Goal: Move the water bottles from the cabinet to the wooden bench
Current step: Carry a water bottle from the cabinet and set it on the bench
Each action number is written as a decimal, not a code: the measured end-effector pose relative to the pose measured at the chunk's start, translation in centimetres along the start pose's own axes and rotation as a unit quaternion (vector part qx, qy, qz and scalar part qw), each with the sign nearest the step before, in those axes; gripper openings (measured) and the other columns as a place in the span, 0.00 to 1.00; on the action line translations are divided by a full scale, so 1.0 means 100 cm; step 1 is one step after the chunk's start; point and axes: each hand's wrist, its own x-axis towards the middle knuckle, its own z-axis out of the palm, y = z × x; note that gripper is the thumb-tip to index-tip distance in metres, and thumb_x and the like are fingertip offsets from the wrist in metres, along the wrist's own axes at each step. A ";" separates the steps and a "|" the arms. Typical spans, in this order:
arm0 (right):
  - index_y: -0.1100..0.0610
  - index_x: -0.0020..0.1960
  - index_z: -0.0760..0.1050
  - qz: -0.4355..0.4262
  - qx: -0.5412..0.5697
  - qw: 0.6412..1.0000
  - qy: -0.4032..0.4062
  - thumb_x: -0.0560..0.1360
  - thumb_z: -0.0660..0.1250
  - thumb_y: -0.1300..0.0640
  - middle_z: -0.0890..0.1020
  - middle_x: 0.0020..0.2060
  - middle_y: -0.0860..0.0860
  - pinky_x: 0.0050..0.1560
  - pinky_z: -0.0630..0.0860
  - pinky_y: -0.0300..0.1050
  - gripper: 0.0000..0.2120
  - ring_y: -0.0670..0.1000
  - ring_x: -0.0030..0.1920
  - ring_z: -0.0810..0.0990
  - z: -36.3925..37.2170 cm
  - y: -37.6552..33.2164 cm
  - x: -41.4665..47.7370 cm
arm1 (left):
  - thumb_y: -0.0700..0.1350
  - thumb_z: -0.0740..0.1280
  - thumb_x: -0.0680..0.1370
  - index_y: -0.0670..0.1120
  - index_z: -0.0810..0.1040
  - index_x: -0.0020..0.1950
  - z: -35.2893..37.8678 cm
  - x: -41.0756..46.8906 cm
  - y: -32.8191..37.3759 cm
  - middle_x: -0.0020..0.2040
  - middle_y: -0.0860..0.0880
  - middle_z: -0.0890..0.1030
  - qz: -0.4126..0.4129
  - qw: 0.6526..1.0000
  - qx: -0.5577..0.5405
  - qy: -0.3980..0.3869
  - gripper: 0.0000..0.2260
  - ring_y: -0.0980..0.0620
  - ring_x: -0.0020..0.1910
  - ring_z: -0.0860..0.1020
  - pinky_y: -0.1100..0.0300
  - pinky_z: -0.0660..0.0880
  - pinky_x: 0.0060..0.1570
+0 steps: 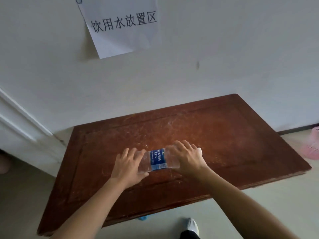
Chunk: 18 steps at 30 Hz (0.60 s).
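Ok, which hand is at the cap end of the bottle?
The right hand, wrapped over the neck beside the white cap; the left hand grips the base end of the bottle.

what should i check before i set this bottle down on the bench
1. Grip: left hand and right hand both hold the Aquafina bottle: ok.
2. Bottle over the wooden bench: ok.
3. Bottle upright: not ok, it lies sideways.
4. Bench top around it bare: ok.
5. Cap tight: cannot tell.
6. Bottle resting on the bench: cannot tell.
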 end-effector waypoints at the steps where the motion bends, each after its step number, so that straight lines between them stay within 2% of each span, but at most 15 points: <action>1: 0.43 0.71 0.69 -0.020 -0.011 1.000 0.011 0.65 0.78 0.37 0.75 0.64 0.50 0.51 0.80 0.58 0.38 0.56 0.61 0.76 -0.002 0.008 0.019 | 0.70 0.71 0.64 0.55 0.66 0.72 0.001 0.012 -0.003 0.66 0.49 0.75 -0.021 1.000 -0.019 -0.006 0.41 0.43 0.64 0.73 0.44 0.76 0.55; 5: 0.46 0.71 0.69 -0.127 -0.085 0.988 -0.008 0.61 0.81 0.37 0.76 0.64 0.53 0.57 0.79 0.63 0.43 0.59 0.62 0.77 -0.025 0.014 0.089 | 0.66 0.76 0.63 0.52 0.66 0.72 0.016 0.039 -0.020 0.65 0.51 0.74 -0.092 0.989 -0.112 -0.017 0.42 0.46 0.65 0.72 0.49 0.79 0.55; 9: 0.47 0.75 0.63 -0.215 -0.168 0.962 -0.021 0.70 0.76 0.40 0.72 0.70 0.54 0.63 0.75 0.59 0.39 0.59 0.67 0.73 -0.055 -0.012 0.145 | 0.65 0.74 0.64 0.53 0.70 0.67 0.040 0.060 -0.050 0.59 0.55 0.76 -0.111 0.973 -0.203 0.016 0.35 0.50 0.60 0.75 0.52 0.80 0.51; 12: 0.48 0.75 0.64 -0.241 -0.200 0.949 -0.023 0.72 0.74 0.40 0.73 0.69 0.54 0.61 0.77 0.57 0.37 0.59 0.66 0.75 -0.068 -0.037 0.176 | 0.62 0.74 0.64 0.55 0.72 0.62 0.052 0.073 -0.077 0.56 0.58 0.77 -0.102 0.958 -0.265 0.041 0.29 0.53 0.57 0.76 0.55 0.79 0.51; 16: 0.47 0.72 0.67 -0.262 -0.238 0.934 -0.048 0.70 0.75 0.37 0.77 0.65 0.55 0.53 0.79 0.53 0.36 0.57 0.59 0.79 -0.068 -0.077 0.207 | 0.59 0.77 0.64 0.55 0.73 0.62 0.069 0.083 -0.120 0.57 0.59 0.77 -0.081 0.937 -0.334 0.054 0.29 0.54 0.58 0.77 0.56 0.79 0.52; 18: 0.47 0.71 0.69 -0.265 -0.238 0.934 -0.030 0.69 0.75 0.38 0.79 0.62 0.53 0.49 0.79 0.51 0.34 0.56 0.56 0.80 -0.063 -0.104 0.229 | 0.57 0.78 0.65 0.55 0.73 0.62 0.080 0.088 -0.155 0.57 0.59 0.76 -0.062 0.931 -0.357 0.044 0.28 0.54 0.58 0.77 0.59 0.78 0.51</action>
